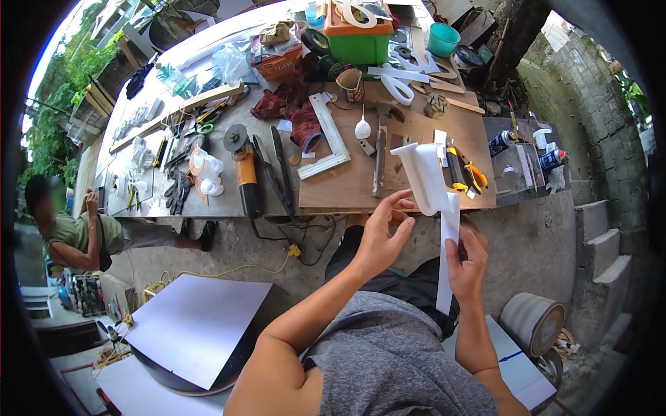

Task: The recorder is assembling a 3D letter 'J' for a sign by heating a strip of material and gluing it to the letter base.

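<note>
My right hand (466,267) grips the lower part of a bent white strip piece (430,177), thumb on its face. The piece looks like thin plastic sheet formed into a letter-like shape, with curves at the upper end and a long straight tail hanging down. My left hand (385,236) is beside the curved part, thumb and fingers apart. Its fingertips come close to the piece's edge; whether they touch it I cannot tell. Just beyond lie a hammer (379,159), a white squeeze bottle (362,127) and yellow-handled pliers (476,177) on a brown board (333,194).
An angle grinder (244,170) and a white-grey metal square (329,132) lie on the cluttered table. Spray cans (501,142) stand on the right. A person (83,232) is at the far left. White sheets (198,322) lie below left, near a yellow cord (236,267).
</note>
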`<state>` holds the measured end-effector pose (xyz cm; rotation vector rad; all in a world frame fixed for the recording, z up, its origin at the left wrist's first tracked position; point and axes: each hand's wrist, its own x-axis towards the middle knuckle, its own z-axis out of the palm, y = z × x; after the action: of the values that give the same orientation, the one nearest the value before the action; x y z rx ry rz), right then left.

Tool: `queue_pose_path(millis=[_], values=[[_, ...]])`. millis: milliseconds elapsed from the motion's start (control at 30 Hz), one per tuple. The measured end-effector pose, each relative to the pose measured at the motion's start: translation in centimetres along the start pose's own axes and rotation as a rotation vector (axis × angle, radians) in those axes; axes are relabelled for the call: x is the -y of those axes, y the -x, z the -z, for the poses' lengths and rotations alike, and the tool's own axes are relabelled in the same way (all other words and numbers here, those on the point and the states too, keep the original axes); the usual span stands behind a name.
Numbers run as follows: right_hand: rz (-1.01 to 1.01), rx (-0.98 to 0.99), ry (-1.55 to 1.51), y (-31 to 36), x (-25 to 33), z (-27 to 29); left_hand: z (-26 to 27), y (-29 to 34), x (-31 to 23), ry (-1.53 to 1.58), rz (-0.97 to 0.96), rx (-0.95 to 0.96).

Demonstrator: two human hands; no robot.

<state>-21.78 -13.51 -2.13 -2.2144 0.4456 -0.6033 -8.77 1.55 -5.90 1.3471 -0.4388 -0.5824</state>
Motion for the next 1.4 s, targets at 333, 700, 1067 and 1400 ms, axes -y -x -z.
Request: queue_pose_path(millis=[333, 700, 1067, 1400], values=[[-0.014, 0.025, -0.064, 0.1, -0.6, -0.9, 3.3, 1.0, 1.0, 0.082, 0.092, -0.05], [-0.156, 0.059, -0.239, -0.5, 0.7, -2.3, 0.6, -0.2, 0.1, 0.197, 0.067, 0.045], [0.033, 0.042, -0.08, -2.0, 3.0, -4.5, 2.4, -1.1, -1.2, 0.319, -0.01, -0.084], [0.153, 0.106, 0.022, -2.3, 4.9, -6.9, 6.0, -0.2, -1.7, 0.354, 0.018, -0.176]])
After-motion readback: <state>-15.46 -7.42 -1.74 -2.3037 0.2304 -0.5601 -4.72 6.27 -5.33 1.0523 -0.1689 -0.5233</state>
